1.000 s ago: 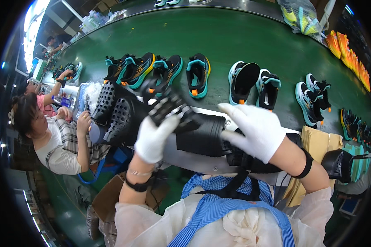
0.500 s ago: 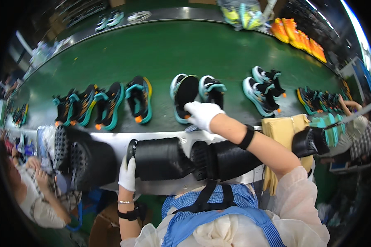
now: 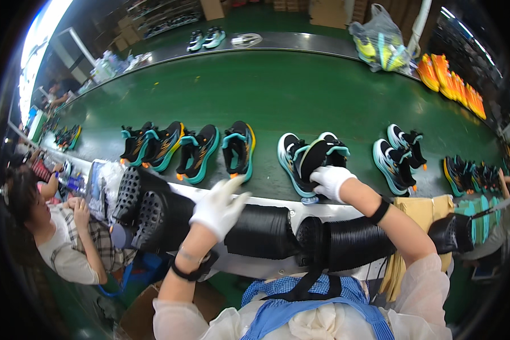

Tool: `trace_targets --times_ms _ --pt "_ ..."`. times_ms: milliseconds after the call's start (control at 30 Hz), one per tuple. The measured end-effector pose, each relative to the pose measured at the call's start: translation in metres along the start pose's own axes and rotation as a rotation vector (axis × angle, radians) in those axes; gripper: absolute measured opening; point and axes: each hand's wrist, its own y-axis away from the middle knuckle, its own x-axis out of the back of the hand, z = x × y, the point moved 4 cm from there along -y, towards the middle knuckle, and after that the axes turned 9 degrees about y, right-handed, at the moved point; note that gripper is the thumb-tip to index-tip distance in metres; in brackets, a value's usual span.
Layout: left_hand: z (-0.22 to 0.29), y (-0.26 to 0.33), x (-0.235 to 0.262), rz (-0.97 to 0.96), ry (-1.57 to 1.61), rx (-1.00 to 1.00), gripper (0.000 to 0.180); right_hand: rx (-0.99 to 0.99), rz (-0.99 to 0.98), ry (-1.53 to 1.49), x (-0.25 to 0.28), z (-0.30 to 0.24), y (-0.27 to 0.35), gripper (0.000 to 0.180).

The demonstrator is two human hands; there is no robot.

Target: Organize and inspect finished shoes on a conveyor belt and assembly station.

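Note:
My right hand [image 3: 330, 181], in a white glove, grips a black and teal sneaker [image 3: 317, 157] at the near edge of the green conveyor belt [image 3: 300, 96]. Its twin sneaker [image 3: 289, 163] lies right beside it on the left. My left hand [image 3: 218, 207], also gloved, hovers with its fingers spread above a black ribbed duct [image 3: 260, 232] and holds nothing. Another sneaker with an orange trim [image 3: 238, 148] lies on the belt just beyond that hand.
More sneaker pairs [image 3: 164, 146] line the belt to the left, and others [image 3: 401, 156] to the right. A perforated black hood [image 3: 136, 201] sits at my left. A seated person [image 3: 62, 232] works at my left. Orange shoes [image 3: 453, 85] and a plastic bag [image 3: 379, 45] lie far right.
My right hand has closed on the sneaker at the belt's edge. My left hand has risen from the side of the duct to above it, fingers spread.

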Motion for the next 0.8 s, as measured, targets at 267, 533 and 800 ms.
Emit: trace_targets --times_ms 267,533,800 --pt "-0.006 -0.142 -0.085 -0.394 -0.107 -0.197 0.063 -0.274 0.218 -0.227 0.043 -0.009 -0.009 0.025" --pt "-0.091 -0.200 -0.119 -0.450 0.013 -0.260 0.048 -0.359 0.623 -0.224 0.061 -0.043 -0.067 0.048" --pt "-0.077 -0.217 -0.145 -0.522 -0.703 -0.485 0.037 -0.370 0.576 -0.090 0.067 -0.034 -0.065 0.057"
